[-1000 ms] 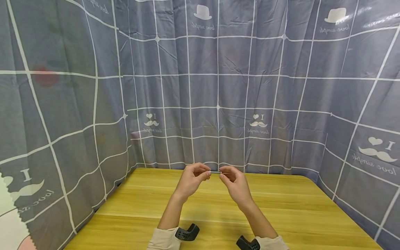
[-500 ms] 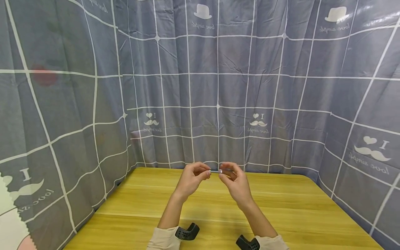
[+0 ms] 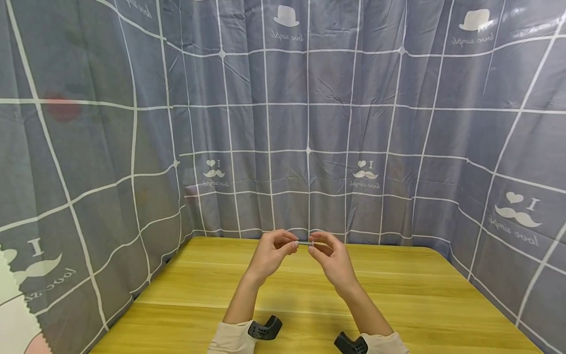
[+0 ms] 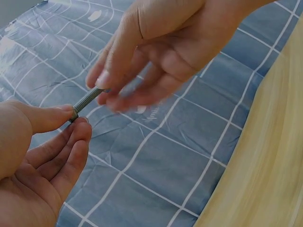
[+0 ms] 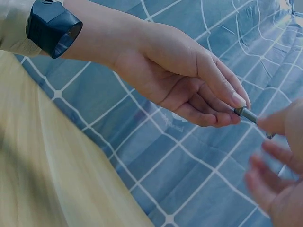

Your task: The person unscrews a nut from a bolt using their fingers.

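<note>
Your left hand (image 3: 269,253) and right hand (image 3: 329,255) each pinch one end of the threaded rod (image 4: 86,101), which seems light, stiff and easy to grip by its threads.

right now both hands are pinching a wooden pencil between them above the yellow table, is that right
Not quite. The thing pinched between the left hand and the right hand is a threaded metal bolt, not a wooden pencil; the left wrist view shows its grey threads plainly. The rest holds: both hands pinch it above the yellow table.
</note>
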A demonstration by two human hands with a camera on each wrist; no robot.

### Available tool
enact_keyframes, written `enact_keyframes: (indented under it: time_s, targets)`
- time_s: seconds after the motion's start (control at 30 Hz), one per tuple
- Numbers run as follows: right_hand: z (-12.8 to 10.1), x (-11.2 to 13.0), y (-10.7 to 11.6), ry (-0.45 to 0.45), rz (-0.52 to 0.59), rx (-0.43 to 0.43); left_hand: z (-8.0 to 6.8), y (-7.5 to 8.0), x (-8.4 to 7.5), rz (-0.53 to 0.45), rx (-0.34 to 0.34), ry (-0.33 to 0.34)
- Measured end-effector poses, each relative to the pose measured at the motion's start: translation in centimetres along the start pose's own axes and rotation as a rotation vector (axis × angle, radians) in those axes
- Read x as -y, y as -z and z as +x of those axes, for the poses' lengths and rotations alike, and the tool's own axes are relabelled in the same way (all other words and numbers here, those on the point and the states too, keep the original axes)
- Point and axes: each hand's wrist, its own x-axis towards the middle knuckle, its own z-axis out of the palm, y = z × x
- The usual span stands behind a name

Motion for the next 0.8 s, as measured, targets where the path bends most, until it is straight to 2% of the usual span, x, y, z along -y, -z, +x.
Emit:
enact_keyframes:
  time_s: [0.2,0.43,0.67,0.8]
  targets:
    - [0.04,-0.09,-0.05,-0.069,-0.029,-0.017,-0.03,0.03,-0.21,0.007,-0.003,0.004]
    - [0.19,-0.03,0.07,-0.024,-0.042,-0.007,0.0,0.05,-0.27,-0.006,-0.011,0.018]
    - [0.07,0.02,0.02,-0.064,-0.107,-0.013,-0.03,0.05,-0.19,0.011,-0.007,0.015]
    - [0.02,0.07,0.07,-0.055,-0.1,-0.021,-0.01,0.04,-0.14,0.012,-0.001,0.012]
